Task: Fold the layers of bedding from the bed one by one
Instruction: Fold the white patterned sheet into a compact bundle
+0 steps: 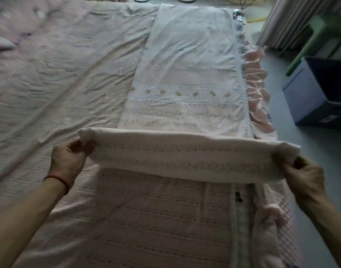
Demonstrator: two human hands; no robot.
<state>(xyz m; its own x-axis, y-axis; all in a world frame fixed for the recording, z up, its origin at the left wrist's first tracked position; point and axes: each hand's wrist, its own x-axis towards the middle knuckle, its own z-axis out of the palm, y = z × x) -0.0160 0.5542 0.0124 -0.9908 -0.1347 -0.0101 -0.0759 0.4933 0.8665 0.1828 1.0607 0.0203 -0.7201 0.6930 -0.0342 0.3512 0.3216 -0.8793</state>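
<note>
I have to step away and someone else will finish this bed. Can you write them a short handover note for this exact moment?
Left hand: grips the left end of the folded sheet's near edge.
Right hand: grips the right end of the same edge, which is lifted and stretched taut between the hands.
The sheet lies as a long narrow strip along the right side of the bed, on the pink striped cover, which is spread wrinkled on the bed.
Done: sheet folded lengthwise.
Left: carry the held edge toward the far end, finish the fold, then fold the layers underneath.
</note>
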